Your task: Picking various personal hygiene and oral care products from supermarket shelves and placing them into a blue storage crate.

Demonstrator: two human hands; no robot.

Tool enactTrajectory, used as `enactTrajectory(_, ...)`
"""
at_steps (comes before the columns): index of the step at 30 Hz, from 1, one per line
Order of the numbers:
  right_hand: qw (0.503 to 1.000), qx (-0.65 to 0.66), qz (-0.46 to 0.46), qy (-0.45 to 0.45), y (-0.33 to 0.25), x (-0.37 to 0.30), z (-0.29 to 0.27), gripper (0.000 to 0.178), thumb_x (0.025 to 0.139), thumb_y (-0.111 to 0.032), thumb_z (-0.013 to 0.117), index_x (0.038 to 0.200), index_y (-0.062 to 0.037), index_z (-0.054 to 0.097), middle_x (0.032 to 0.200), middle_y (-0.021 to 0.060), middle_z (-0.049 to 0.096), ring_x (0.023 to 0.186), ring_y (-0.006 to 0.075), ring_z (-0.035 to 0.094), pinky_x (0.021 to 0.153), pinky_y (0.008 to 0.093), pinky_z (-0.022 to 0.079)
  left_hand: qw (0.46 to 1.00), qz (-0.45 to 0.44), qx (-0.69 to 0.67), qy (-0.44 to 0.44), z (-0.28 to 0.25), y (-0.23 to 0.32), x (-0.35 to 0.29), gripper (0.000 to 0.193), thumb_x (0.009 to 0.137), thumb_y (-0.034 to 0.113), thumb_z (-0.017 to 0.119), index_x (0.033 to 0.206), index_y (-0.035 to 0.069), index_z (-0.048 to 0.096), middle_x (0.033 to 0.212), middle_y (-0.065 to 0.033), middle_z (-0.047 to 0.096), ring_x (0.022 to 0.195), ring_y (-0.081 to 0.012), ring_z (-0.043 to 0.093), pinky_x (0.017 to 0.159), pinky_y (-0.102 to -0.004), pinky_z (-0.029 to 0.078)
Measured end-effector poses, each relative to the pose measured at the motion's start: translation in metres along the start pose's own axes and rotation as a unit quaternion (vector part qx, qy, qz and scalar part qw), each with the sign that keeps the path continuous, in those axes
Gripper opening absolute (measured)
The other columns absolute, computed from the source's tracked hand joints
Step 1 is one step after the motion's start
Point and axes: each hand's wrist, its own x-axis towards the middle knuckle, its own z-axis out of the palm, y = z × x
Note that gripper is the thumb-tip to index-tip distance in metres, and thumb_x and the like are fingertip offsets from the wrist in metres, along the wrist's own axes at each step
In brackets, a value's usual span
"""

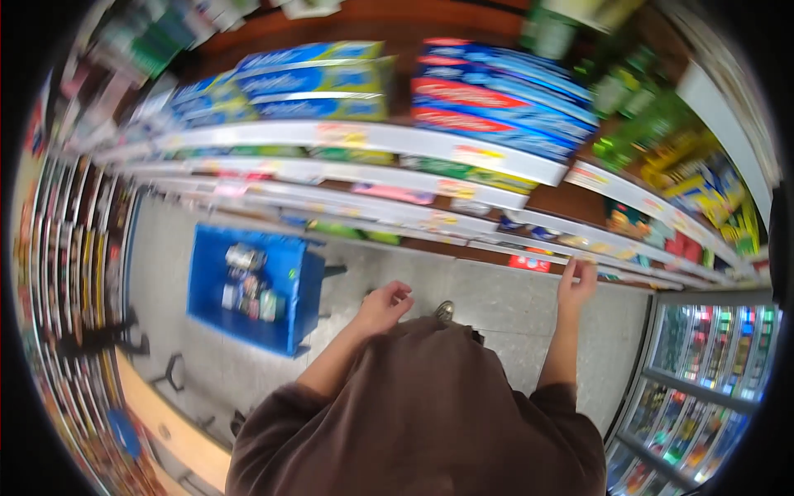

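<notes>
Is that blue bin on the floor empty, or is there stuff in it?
Not empty. The blue bin holds a small cluster of packages and cans near its middle, with much of its blue bottom still bare. What the items are is too blurred to tell.

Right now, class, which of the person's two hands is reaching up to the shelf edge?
The right hand: its fingers are raised to the low shelf edge. The left hand hangs loosely curled over the floor, touching nothing.
</notes>
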Motion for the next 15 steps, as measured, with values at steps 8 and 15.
enactTrajectory(8, 0.886, 0.141, -0.079, -0.436, -0.199, -0.157, 0.098, 0.024, 0.079, -0.017, 0.072, 0.062, -0.0061, 0.059, 0.063, 0.0083, 0.058, 0.056, 0.0284, 0.058, 0.053, 0.038, 0.046, 0.945, -0.07, 0.318, 0.039, -0.163, -0.118, -0.034, 0.028, 0.083, 0.032, 0.061, 0.091, 0.006, 0.065, 0.087, -0.0179, 0.069, 0.084, -0.0369, 0.066, 0.073, -0.0465, 0.052)
enactTrajectory(15, 0.782, 0.149, -0.172, -0.58, -0.34, -0.193, 0.157, 0.025, 0.079, -0.024, 0.073, 0.065, -0.0075, 0.059, 0.068, 0.0077, 0.058, 0.065, 0.0282, 0.06, 0.059, 0.0401, 0.048, 0.926, -0.237, 0.252, 0.155, -0.282, -0.269, -0.056, 0.029, 0.082, 0.029, 0.059, 0.094, 0.004, 0.067, 0.097, -0.0247, 0.067, 0.095, -0.0394, 0.065, 0.085, -0.0477, 0.051)
